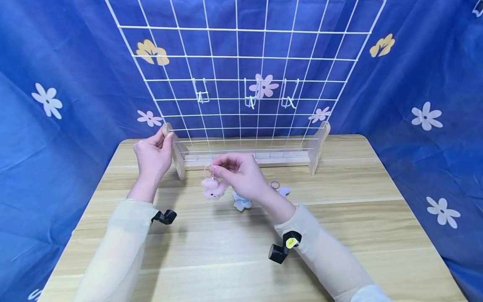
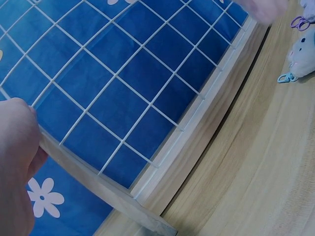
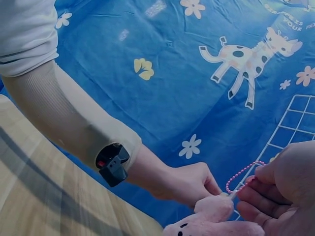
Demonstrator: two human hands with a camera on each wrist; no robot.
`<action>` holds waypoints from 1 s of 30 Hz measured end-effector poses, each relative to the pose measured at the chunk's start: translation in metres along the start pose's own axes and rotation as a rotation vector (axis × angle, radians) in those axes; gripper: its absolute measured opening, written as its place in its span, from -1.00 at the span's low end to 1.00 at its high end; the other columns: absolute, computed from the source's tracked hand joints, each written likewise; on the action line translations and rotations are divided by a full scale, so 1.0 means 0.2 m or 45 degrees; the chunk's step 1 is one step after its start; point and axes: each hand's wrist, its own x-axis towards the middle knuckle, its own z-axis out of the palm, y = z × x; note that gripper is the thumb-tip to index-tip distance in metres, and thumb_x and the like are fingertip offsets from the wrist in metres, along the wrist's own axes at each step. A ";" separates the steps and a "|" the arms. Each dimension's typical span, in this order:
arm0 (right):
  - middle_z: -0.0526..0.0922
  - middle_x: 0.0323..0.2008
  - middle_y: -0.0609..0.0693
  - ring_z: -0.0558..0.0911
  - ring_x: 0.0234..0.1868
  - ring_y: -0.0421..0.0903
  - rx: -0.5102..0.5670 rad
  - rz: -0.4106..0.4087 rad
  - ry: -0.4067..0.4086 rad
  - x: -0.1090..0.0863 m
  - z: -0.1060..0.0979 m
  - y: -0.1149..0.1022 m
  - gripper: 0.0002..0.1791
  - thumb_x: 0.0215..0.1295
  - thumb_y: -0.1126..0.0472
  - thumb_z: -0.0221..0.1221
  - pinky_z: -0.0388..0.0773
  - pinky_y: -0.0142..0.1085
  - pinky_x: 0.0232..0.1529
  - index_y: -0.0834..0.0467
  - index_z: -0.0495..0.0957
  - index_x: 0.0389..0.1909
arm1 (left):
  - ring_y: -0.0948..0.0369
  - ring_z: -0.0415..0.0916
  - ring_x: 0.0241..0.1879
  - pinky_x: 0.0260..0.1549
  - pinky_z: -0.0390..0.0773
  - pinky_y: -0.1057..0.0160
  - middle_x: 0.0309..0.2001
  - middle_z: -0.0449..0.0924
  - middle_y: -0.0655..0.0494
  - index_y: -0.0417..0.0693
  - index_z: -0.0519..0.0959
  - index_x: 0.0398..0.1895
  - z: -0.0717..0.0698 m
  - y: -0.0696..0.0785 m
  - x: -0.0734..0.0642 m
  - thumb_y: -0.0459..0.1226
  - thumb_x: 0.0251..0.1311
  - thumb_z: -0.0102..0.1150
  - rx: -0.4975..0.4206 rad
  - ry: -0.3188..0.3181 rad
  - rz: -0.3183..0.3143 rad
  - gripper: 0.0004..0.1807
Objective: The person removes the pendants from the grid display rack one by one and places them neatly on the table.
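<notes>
My left hand (image 1: pixel 152 155) grips the top of the left wooden end piece (image 1: pixel 178 156) of a white wire grid rack (image 1: pixel 237 57), thumb against the wood. With thumb and fingertips, my right hand (image 1: pixel 243 176) pinches the pink bead chain (image 3: pixel 239 173) of a small pink plush keychain (image 1: pixel 214 191). The plush dangles above the table in front of the rack's base. On the tabletop below the right hand lies a light blue plush keychain (image 1: pixel 241 203), partly hidden by that hand. A purple plush keychain (image 1: pixel 284 191) lies to its right, half covered by the wrist.
Three white wire hooks, a left hook (image 1: pixel 201 91), a middle hook (image 1: pixel 250 94) and a right hook (image 1: pixel 289 95), hang on the grid. The rack stands at the back of a wooden table (image 1: pixel 211 260). Blue patterned cloth (image 1: pixel 426 155) surrounds the table's back and sides.
</notes>
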 end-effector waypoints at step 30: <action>0.77 -0.31 0.12 0.72 -0.34 0.00 0.019 0.143 -0.133 -0.08 0.09 0.15 -0.92 0.43 0.43 0.31 0.75 -0.29 -0.28 0.40 0.72 -0.16 | 0.04 0.76 -0.06 -0.21 0.68 0.57 -0.02 0.72 -0.16 -0.20 0.68 0.17 0.00 0.00 0.00 -0.27 0.42 0.37 0.015 0.001 0.011 -0.67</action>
